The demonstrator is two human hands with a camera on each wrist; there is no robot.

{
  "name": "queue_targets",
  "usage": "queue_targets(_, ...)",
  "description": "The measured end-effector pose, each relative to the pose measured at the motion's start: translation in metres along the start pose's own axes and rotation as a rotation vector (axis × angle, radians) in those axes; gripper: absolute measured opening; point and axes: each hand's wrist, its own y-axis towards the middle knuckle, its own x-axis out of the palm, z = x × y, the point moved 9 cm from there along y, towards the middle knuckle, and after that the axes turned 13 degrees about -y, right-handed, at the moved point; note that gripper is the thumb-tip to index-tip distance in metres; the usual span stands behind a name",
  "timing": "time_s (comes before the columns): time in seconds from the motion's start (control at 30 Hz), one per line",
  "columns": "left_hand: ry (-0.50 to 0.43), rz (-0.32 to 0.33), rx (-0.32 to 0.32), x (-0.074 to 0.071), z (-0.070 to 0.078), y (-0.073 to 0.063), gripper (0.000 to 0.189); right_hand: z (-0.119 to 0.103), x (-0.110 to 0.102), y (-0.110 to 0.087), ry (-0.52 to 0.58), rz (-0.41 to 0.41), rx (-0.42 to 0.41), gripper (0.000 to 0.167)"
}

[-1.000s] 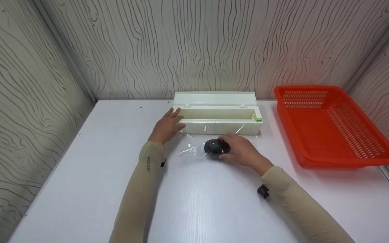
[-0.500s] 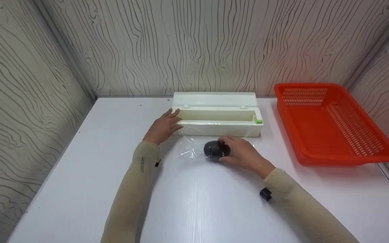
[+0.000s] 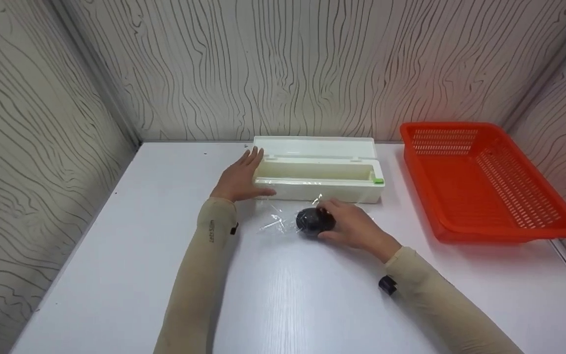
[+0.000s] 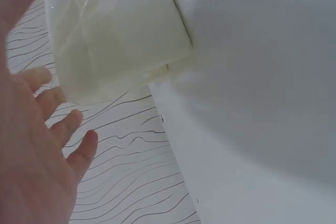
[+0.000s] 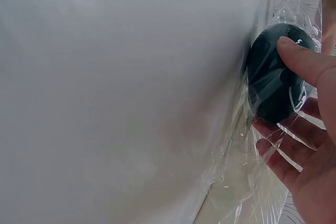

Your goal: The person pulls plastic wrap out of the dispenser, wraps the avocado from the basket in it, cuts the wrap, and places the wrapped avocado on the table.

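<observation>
In the head view, a dark, smooth oval object (image 3: 310,222) sits on the table before a long white box (image 3: 322,191) with its lid raised. My right hand (image 3: 356,228) grips the oval, thumb on one side and fingers on the other, as the right wrist view also shows. Clear plastic film (image 3: 277,222) stretches from the box's front and covers the oval. At the box's left end is my left hand (image 3: 238,181), fingers extended toward the back and thumb along the front. The left wrist view shows its fingers (image 4: 65,127) loosely bent beside the box end.
A red plastic basket (image 3: 447,209) with perforated walls stands to the right of the box. A green slider (image 3: 378,181) sits at the box's right end. Wood-patterned panels (image 3: 283,69) rise behind the white table (image 3: 116,265) and at both sides.
My left hand has spread its thumb away and reached its fingers farther back along the box end. The box has shifted slightly toward me. My right hand keeps its hold on the dark oval object.
</observation>
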Motion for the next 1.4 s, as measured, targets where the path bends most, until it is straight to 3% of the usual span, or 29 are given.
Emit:
queue_targets(0.17, -0.036, -0.002, -0.061, 0.002, -0.009, 0.004, 0.113, -0.002, 0.0, -0.001, 0.009, -0.014, -0.001, 0.066)
queue_targets(0.47, -0.052, -0.009, -0.067, 0.004, -0.007, 0.005, 0.108, -0.001, -0.003, -0.005, -0.006, 0.008, -0.022, 0.067)
queue_targets(0.67, -0.085, -0.072, -0.079, 0.005, -0.003, 0.003, 0.103, -0.001, -0.008, -0.008, -0.038, 0.041, -0.039, 0.069)
queue_targets(0.83, -0.206, -0.122, -0.075, 0.006, -0.002, 0.001, 0.095, 0.003, -0.015, -0.011, -0.015, 0.04, -0.026, 0.074)
queue_targets(1.0, -0.276, -0.054, -0.05, 0.004, -0.006, 0.003, 0.083, 0.029, -0.034, -0.014, 0.045, 0.09, 0.055, 0.063)
queue_targets(1.23, -0.094, 0.003, -0.017, 0.016, -0.007, 0.004, 0.104, 0.088, -0.063, -0.019, 0.007, 0.286, 0.256, 0.045)
queue_targets(1.4, -0.08, 0.024, 0.0, 0.018, -0.007, 0.005, 0.104, 0.11, -0.062, -0.024, -0.002, 0.345, 0.334, 0.042)
